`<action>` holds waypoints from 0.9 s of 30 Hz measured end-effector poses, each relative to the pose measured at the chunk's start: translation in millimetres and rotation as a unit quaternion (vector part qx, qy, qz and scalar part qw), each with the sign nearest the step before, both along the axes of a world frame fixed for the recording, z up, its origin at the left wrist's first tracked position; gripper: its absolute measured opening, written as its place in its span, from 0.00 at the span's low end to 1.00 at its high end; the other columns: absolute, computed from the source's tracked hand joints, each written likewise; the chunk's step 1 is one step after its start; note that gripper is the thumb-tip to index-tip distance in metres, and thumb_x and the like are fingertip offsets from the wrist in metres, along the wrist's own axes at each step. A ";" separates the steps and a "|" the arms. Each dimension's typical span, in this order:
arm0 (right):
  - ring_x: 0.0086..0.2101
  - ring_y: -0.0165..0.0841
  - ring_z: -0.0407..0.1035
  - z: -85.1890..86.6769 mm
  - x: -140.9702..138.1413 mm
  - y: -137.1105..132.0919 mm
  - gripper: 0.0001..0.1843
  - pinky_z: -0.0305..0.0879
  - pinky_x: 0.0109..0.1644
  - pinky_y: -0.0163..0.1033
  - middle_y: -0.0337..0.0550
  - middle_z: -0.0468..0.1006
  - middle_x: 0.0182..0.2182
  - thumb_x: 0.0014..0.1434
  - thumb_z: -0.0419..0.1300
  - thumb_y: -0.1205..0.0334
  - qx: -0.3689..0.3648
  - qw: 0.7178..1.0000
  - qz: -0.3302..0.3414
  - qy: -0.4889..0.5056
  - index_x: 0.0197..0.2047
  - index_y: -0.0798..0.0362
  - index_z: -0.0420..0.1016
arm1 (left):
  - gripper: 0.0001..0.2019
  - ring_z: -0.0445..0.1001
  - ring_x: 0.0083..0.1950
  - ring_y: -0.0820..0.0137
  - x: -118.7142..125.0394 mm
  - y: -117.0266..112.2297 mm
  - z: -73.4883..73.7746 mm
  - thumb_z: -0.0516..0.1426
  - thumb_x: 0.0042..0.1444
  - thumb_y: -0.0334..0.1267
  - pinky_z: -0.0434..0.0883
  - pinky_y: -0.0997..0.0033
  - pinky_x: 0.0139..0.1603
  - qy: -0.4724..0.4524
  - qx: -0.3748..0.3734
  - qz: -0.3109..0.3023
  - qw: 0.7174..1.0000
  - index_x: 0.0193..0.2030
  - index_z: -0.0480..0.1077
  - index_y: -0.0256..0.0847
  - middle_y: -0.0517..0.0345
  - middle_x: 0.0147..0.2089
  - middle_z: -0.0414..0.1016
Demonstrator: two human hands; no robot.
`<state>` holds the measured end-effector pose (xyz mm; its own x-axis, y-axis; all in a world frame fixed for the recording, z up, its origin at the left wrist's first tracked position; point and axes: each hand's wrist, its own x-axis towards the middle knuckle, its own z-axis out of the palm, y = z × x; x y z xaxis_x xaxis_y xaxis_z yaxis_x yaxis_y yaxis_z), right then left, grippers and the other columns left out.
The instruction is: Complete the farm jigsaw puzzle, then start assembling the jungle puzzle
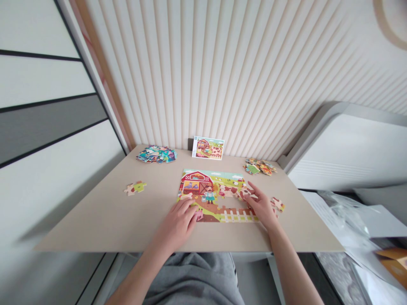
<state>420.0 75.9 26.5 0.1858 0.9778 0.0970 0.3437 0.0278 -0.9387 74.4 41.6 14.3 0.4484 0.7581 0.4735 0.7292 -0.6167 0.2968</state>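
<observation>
A farm jigsaw puzzle (197, 176) lies on the table, mostly joined, with a red barn, a farmer, a cow and a white fence. Bare tabletop shows through a gap below the cow. My left hand (179, 220) rests at the puzzle's lower left, its fingers stretched out flat over the edge. At the right side, my right hand (262, 206) has its thumb and fingertips around a brown-and-white cow puzzle piece (246, 192), which is partly covered. Beside that hand lie loose cow pieces (278, 203), some hidden by the wrist.
A picture card (208, 148) of the same farm scene leans against the ribbed wall. A pile of blue pieces (156, 154) sits back left, and orange-green pieces (260, 166) back right. Joined loose pieces (135, 187) lie at left. The table's front edge (127, 250) is near my lap.
</observation>
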 end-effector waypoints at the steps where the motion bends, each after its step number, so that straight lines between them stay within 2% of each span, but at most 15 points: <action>1: 0.25 0.28 0.69 -1.1 0.6 0.2 0.40 0.60 0.25 0.33 0.39 0.79 0.38 0.56 0.67 0.44 -0.006 1.000 -0.002 -0.009 0.68 0.47 0.68 | 0.12 0.68 0.67 0.55 0.1 -0.1 0.4 0.52 0.71 0.36 0.71 0.46 0.66 -0.002 -0.003 0.001 1.000 0.55 0.74 0.45 0.49 0.60 0.74; 5: 0.32 0.34 0.75 -6.4 5.3 3.6 0.29 0.67 0.30 0.35 0.43 0.81 0.39 0.56 0.68 0.42 0.000 1.000 -0.015 -0.016 0.56 0.50 0.78 | 0.12 0.68 0.67 0.55 -0.1 -0.3 1.4 0.52 0.71 0.37 0.71 0.46 0.66 -0.002 -0.012 0.001 1.000 0.55 0.74 0.44 0.49 0.60 0.74; 8: 0.35 0.38 0.77 -8.0 7.8 5.8 0.25 0.70 0.34 0.37 0.45 0.81 0.35 0.56 0.67 0.40 0.023 0.999 -0.024 0.006 0.46 0.53 0.79 | 0.12 0.67 0.68 0.55 -0.3 -0.4 1.3 0.51 0.71 0.37 0.70 0.46 0.67 0.009 -0.016 0.000 1.000 0.56 0.73 0.44 0.48 0.61 0.73; 9: 0.36 0.38 0.77 -7.8 8.1 6.0 0.26 0.71 0.35 0.38 0.45 0.81 0.35 0.56 0.67 0.40 0.031 0.999 -0.023 0.014 0.47 0.53 0.78 | 0.12 0.67 0.68 0.55 -0.4 -0.4 1.2 0.51 0.71 0.37 0.70 0.46 0.67 0.011 -0.016 0.000 1.000 0.56 0.73 0.44 0.48 0.61 0.73; 11: 0.35 0.38 0.77 -6.7 7.8 5.3 0.30 0.71 0.35 0.38 0.42 0.80 0.34 0.55 0.68 0.41 0.041 0.999 -0.019 0.020 0.54 0.51 0.75 | 0.12 0.68 0.68 0.55 -0.4 -0.6 1.2 0.51 0.71 0.37 0.71 0.46 0.66 0.009 -0.012 0.000 1.000 0.55 0.73 0.44 0.48 0.61 0.73; 14: 0.33 0.35 0.75 -5.7 7.0 3.7 0.34 0.69 0.33 0.36 0.39 0.78 0.34 0.57 0.66 0.43 0.028 0.999 -0.013 -0.011 0.63 0.49 0.72 | 0.12 0.68 0.67 0.55 -0.2 -0.7 1.5 0.52 0.71 0.36 0.71 0.46 0.65 0.002 -0.004 -0.001 1.000 0.55 0.73 0.44 0.48 0.61 0.73; 18: 0.32 0.35 0.73 -7.8 8.0 3.9 0.27 0.69 0.35 0.39 0.42 0.80 0.34 0.59 0.63 0.44 0.016 0.999 -0.013 -0.039 0.54 0.54 0.80 | 0.12 0.67 0.68 0.55 -0.2 -0.4 1.3 0.51 0.71 0.36 0.70 0.46 0.67 0.002 -0.007 -0.003 1.000 0.55 0.72 0.44 0.49 0.61 0.73; 23: 0.29 0.33 0.70 -9.7 9.6 4.9 0.31 0.66 0.33 0.37 0.38 0.77 0.30 0.60 0.62 0.48 0.025 0.998 -0.021 -0.049 0.62 0.52 0.75 | 0.12 0.68 0.68 0.55 -0.3 0.0 0.2 0.52 0.70 0.36 0.70 0.47 0.66 -0.009 -0.005 -0.002 1.000 0.55 0.73 0.46 0.50 0.60 0.74; 27: 0.26 0.31 0.68 -9.2 7.7 5.7 0.28 0.65 0.30 0.36 0.36 0.74 0.27 0.59 0.62 0.48 0.026 0.998 -0.024 -0.060 0.58 0.53 0.77 | 0.12 0.68 0.68 0.55 -0.1 -0.3 0.5 0.53 0.70 0.36 0.71 0.47 0.66 -0.009 -0.008 -0.003 1.000 0.55 0.73 0.46 0.50 0.60 0.74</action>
